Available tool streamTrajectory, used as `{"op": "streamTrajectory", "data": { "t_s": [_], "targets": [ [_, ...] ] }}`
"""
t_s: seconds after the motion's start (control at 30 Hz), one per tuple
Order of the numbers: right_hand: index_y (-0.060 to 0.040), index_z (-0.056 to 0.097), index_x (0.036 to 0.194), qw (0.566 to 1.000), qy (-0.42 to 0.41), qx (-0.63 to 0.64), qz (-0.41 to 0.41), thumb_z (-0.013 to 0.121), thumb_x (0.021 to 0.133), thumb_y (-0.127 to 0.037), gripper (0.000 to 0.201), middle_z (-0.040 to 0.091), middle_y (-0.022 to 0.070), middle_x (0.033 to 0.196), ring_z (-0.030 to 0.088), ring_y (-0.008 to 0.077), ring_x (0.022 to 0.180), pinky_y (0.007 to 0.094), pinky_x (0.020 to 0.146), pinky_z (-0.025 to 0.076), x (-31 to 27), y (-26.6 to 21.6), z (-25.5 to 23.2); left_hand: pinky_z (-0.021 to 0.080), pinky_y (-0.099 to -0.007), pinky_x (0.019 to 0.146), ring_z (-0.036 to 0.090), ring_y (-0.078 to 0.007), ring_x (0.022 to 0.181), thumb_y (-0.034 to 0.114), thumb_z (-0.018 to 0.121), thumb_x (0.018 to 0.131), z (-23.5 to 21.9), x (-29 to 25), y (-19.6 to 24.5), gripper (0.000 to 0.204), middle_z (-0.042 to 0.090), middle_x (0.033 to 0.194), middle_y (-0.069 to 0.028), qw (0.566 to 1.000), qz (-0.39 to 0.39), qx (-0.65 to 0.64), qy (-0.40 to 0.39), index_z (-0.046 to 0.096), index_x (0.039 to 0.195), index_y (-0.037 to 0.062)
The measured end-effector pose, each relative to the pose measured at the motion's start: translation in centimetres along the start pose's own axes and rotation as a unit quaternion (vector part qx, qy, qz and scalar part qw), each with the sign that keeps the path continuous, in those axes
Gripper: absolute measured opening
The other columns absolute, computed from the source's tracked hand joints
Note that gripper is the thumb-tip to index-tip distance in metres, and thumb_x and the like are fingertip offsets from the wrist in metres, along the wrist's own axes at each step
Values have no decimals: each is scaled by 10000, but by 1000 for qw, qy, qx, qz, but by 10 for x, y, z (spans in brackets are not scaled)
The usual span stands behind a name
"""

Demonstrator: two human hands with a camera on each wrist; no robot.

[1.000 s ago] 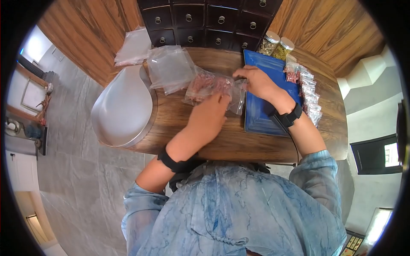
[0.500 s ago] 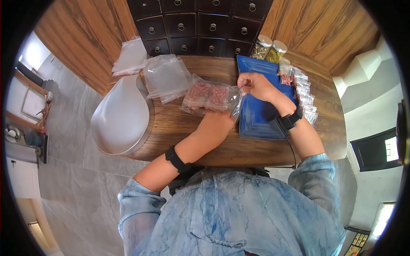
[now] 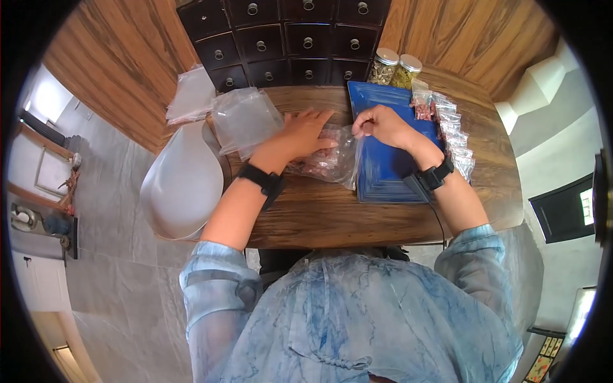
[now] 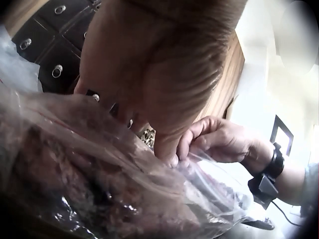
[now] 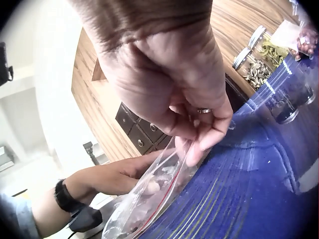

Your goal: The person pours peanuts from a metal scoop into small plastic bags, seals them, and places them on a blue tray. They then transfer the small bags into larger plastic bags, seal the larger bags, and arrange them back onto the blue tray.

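A clear zip bag (image 3: 338, 167) with red contents lies on the wooden table, its mouth over the left edge of a blue tray (image 3: 389, 167). My left hand (image 3: 299, 137) rests spread on top of the bag, covering part of the red contents. With thumb and fingers my right hand (image 3: 383, 126) pinches the bag's upper corner at its mouth. In the right wrist view the right hand (image 5: 174, 99) holds the clear plastic (image 5: 149, 199) near a red zip line. The left wrist view shows the left hand (image 4: 159, 74) above the bag (image 4: 89, 179).
Stacked empty bags (image 3: 246, 118) and more bags (image 3: 191, 96) lie at the back left, beside a pale scoop-shaped tray (image 3: 183, 185). Two lidded jars (image 3: 385, 67) stand behind the blue tray. Small filled bags (image 3: 452, 131) line its right side. A dark drawer cabinet (image 3: 287, 48) stands behind.
The left hand has moved from the bag's lower edge up and left onto its top and spread its fingers. The bag has flattened under it. The right hand keeps its pinch at the corner.
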State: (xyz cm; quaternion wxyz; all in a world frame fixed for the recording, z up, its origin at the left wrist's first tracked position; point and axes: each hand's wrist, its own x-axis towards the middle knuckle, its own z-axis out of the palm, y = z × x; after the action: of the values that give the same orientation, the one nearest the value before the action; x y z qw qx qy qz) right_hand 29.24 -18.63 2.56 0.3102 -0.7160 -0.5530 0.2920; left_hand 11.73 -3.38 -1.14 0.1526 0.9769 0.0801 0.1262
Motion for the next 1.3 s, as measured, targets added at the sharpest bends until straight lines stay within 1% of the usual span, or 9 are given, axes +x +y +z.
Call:
{"op": "streamTrajectory", "data": {
  "t_s": [0.2,0.3,0.4,0.5,0.6,0.7,0.8,0.9,1.3],
  "targets": [
    [-38,704,834,997,57,-38,21,641,771,-80,98,690,97,795,661,208,775,305,740,506,9,12,6,379,-470,942,450,-342,1214,484,653,779,-19,17,6,592,509,1269,-205,978,-97,24,-184,574,1160,39],
    [-55,690,825,990,55,-107,-70,678,737,-99,100,683,98,798,659,238,792,331,723,506,22,8,7,455,-453,839,571,-357,1047,529,622,795,-14,2,8,550,608,1100,-228,984,-145,22,-104,652,957,5],
    [-54,634,880,977,28,-177,-119,680,744,-27,147,657,70,784,628,152,754,290,678,493,43,-10,12,498,-449,732,637,-374,834,559,591,813,-27,-15,23,581,665,880,-226,969,-205,30,-132,671,800,-16],
    [-48,584,937,970,14,-165,-180,684,737,-32,224,652,71,827,631,171,774,301,686,497,66,-26,30,519,-422,651,656,-336,719,588,564,826,-29,-34,20,639,654,709,-211,969,-195,-17,-152,646,653,-22],
    [-50,569,995,979,-35,-50,-195,697,731,-60,294,657,88,898,637,211,791,318,706,502,77,-47,45,525,-333,610,649,-250,663,545,580,843,-51,-37,23,585,646,694,-155,907,-336,-104,-231,649,740,-27],
    [-40,572,1013,979,-39,-14,-199,716,734,-124,325,658,102,927,641,228,808,329,731,502,84,-49,51,511,-254,624,620,-160,682,448,617,860,-44,-38,-14,463,635,736,-74,903,-364,-216,-77,647,864,-14],
    [-29,595,981,982,7,-134,-136,728,743,-187,315,667,101,904,645,209,828,327,743,499,81,-36,42,498,-229,667,598,-129,737,342,631,877,-35,-39,-36,354,633,834,-34,828,-329,-452,-29,630,972,1],
    [-19,634,962,961,-121,-248,-33,731,751,-218,305,677,95,861,646,192,842,315,748,495,70,-26,21,495,-234,700,608,-131,828,288,628,888,-28,-33,-43,287,638,906,-48,803,-281,-523,-47,636,960,11],
    [-4,692,868,982,-136,-126,43,732,728,-164,217,681,88,770,646,179,730,297,664,501,49,-11,5,553,-270,755,667,-196,855,160,655,870,7,-31,-71,211,669,917,-116,720,-290,-626,73,626,957,-30]
  ]
}}
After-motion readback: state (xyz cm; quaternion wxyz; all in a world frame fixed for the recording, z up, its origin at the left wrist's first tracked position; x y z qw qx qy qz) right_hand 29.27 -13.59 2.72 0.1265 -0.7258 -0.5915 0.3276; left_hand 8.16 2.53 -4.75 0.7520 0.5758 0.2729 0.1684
